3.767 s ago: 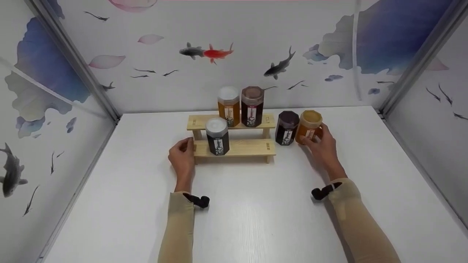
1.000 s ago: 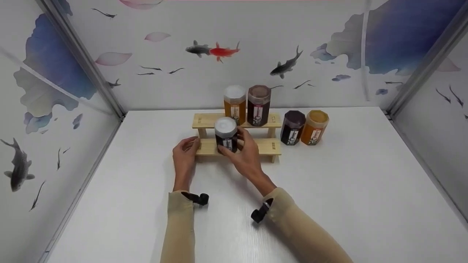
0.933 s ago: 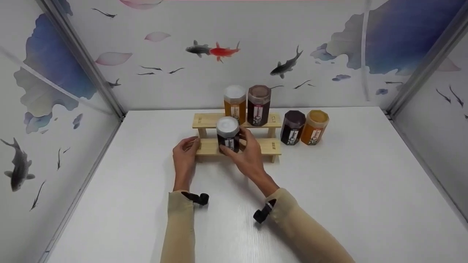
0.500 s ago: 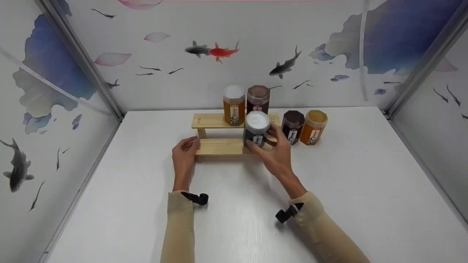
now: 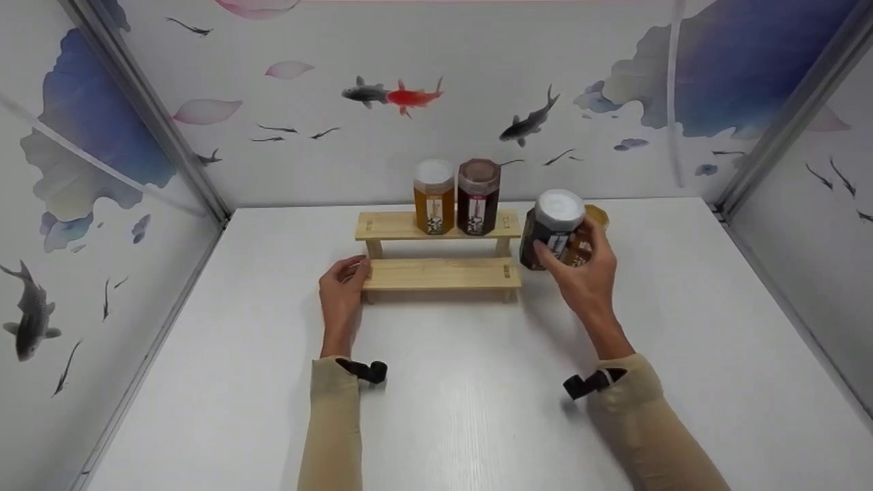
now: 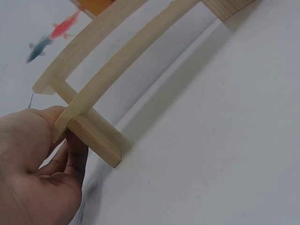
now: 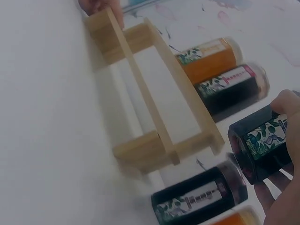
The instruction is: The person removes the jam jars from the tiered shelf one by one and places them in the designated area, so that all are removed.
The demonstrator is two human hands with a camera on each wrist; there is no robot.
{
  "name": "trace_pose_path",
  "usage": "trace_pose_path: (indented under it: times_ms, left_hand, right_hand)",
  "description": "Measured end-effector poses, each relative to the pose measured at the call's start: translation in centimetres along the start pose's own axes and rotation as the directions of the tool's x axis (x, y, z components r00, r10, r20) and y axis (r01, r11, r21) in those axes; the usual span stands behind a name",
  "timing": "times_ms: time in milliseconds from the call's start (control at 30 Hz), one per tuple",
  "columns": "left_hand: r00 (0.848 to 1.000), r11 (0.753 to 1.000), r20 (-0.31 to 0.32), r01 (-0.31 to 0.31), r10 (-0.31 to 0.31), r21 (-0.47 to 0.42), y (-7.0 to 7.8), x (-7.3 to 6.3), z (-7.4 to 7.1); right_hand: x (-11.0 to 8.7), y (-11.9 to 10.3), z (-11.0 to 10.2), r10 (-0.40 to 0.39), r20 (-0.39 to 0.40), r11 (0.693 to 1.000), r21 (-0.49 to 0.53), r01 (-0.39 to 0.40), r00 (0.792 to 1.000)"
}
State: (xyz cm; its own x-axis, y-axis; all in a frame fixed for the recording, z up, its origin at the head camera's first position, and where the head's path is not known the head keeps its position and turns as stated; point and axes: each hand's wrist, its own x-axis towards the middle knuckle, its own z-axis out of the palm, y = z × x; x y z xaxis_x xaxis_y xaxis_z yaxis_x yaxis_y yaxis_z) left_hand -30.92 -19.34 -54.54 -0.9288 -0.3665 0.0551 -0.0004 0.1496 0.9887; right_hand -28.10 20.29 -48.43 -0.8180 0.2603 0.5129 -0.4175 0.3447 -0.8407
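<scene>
My right hand (image 5: 590,286) grips a dark octagonal jar with a white lid (image 5: 560,206), thumb on the near side and fingers round the far side. In the right wrist view this jar (image 7: 262,145) is raised over a standing dark jar (image 7: 199,197). An amber jar with a yellow lid (image 5: 598,215) stands beside that one, partly hidden by the held jar and the hand. At the left end of a two-step wooden rack (image 5: 443,274), my left hand (image 5: 341,293) pinches the lower shelf.
On the rack's upper shelf stand an amber jar with a white lid (image 5: 434,198) and a dark jar with a brownish lid (image 5: 478,198). The lower shelf is bare. A patterned wall (image 5: 470,54) closes off the back of the white table (image 5: 464,382).
My right hand let go of the yellow-lidded amber jar, took the white-lidded dark jar off the lower shelf and carried it right, over the jars beside the rack. The left hand stayed put.
</scene>
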Motion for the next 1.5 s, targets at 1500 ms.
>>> trace_pose_path:
  times_ms: [1500]
  left_hand:
    - [1.000, 0.999, 0.003, 0.014, -0.014, -0.031, -0.2, -0.2, 0.0]
  right_hand:
    - [2.8, 9.6, -10.1, 0.421, 0.107, 0.885, -0.269, -0.381, 0.901]
